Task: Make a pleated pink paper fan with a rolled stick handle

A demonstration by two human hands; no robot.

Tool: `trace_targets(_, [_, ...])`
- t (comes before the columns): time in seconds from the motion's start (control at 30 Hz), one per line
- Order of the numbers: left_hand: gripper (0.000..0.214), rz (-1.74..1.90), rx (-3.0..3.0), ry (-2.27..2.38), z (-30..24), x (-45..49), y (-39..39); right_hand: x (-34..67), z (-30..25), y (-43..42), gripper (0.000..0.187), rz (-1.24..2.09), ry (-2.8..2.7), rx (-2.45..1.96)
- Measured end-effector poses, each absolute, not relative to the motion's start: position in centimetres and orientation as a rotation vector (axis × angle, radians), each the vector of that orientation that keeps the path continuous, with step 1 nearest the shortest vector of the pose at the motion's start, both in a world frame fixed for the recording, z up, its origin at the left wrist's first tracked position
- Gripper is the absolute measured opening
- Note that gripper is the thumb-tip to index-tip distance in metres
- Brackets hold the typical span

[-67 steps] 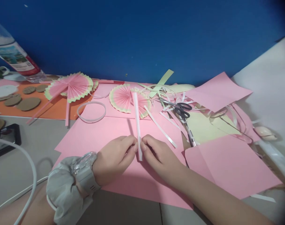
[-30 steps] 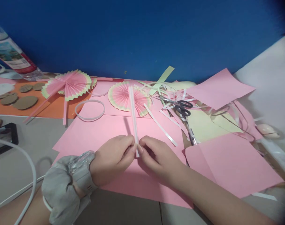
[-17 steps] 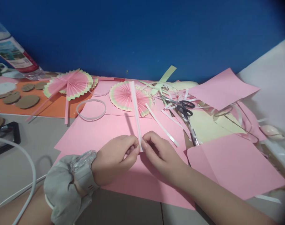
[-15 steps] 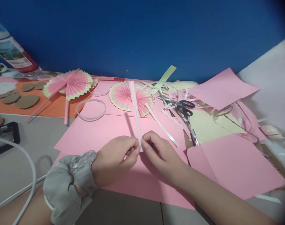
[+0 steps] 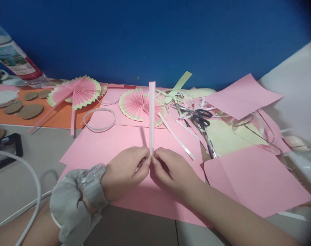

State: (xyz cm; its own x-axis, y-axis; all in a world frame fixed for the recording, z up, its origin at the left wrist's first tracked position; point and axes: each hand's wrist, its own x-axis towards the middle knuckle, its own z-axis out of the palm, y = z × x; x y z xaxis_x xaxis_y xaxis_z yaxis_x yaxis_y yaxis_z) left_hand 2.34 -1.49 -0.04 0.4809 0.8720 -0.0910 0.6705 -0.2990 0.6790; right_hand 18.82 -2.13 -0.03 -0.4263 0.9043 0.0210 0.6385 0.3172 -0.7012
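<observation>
A narrow pink paper strip (image 5: 152, 116) with a pale band down its middle stands nearly upright, its lower end pinched between both hands. My left hand (image 5: 129, 167) is closed on that end from the left, fingertips together. From the right, my right hand (image 5: 173, 169) pinches the same end with thumb and forefinger. The fingertips hide the strip's bottom. Behind it lies a round pleated paper fan (image 5: 132, 105), pink with a pale green rim. Large pink paper sheets (image 5: 106, 147) are spread under the hands.
Black-handled scissors (image 5: 201, 118) lie right among paper scraps, beside a pen (image 5: 211, 148). Another pleated fan (image 5: 75, 92) with long strips rests left, near cardboard ovals (image 5: 29, 111) and a tilted plastic bottle (image 5: 19, 61). A looped strip (image 5: 99, 130) and a phone (image 5: 6, 150) are also left.
The strip has swung from leaning left to nearly upright, its top moving right and up. Both hands have shifted slightly and keep hold of its lower end.
</observation>
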Motion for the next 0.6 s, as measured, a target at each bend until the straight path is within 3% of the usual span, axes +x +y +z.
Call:
trace_targets(0.13, [0.022, 0.383, 2.103, 1.283, -0.1, 2.5, -1.5, 18.7, -0.1, -2.1, 0.026, 0.865, -2.202, -1.338])
trace_targets(0.33, [0.024, 0.438, 1.893, 1.154, 0.7, 2.2, -1.3, 19.5, 0.2, -2.0, 0.021, 1.156, -1.989, -1.245])
trace_targets(0.6, [0.021, 0.450, 1.834, 1.133, 1.0, 2.0, -1.4, 19.7, -0.1, -2.0, 0.022, 1.175, -1.948, -1.215])
